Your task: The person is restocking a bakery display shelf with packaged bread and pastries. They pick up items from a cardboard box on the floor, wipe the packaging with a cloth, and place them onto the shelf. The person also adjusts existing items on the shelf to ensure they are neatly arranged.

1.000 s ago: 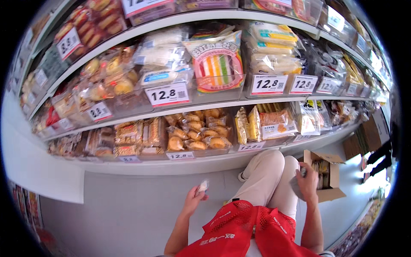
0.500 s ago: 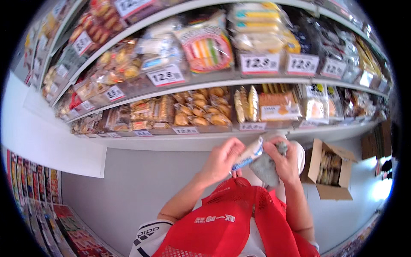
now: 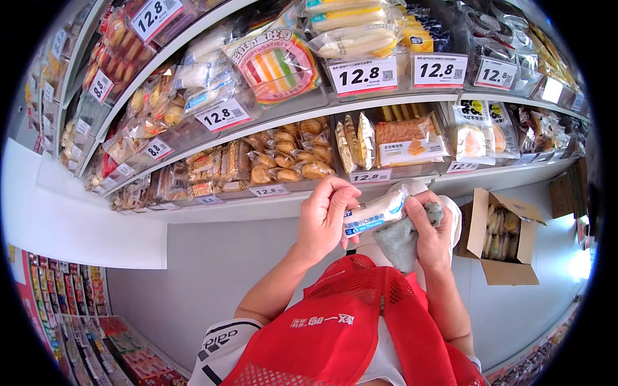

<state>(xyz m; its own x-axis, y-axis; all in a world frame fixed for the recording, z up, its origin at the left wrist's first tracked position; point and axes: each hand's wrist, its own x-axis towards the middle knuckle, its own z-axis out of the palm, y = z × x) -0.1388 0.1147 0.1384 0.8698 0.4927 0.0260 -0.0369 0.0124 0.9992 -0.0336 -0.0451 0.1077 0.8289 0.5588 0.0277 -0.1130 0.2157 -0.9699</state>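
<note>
Between my hands, in front of the shelves, is a small white and blue plastic bread packet (image 3: pixel 374 215), its printed side turned up. My left hand (image 3: pixel 327 217) is closed on the packet's left end. At the other end, the thumb and fingers of my right hand (image 3: pixel 427 230) pinch its crimped edge. A grey cloth (image 3: pixel 396 246) is also bunched in my right hand and hangs below the packet. My right fingertips are partly hidden behind the cloth and packet.
Ahead, the lower shelf (image 3: pixel 409 177) holds packaged biscuits and small cakes; the upper shelf (image 3: pixel 283 109) carries wrapped breads with price tags. An open cardboard box (image 3: pixel 476 225) with packets inside stands on the floor at right. A white panel (image 3: pixel 84 215) juts out at left, above another goods rack (image 3: pixel 67 283).
The packet has turned from a steep tilt to a flatter position, and its printed face shows more fully. Both hands keep hold of it. The shelves have shifted slightly left in view.
</note>
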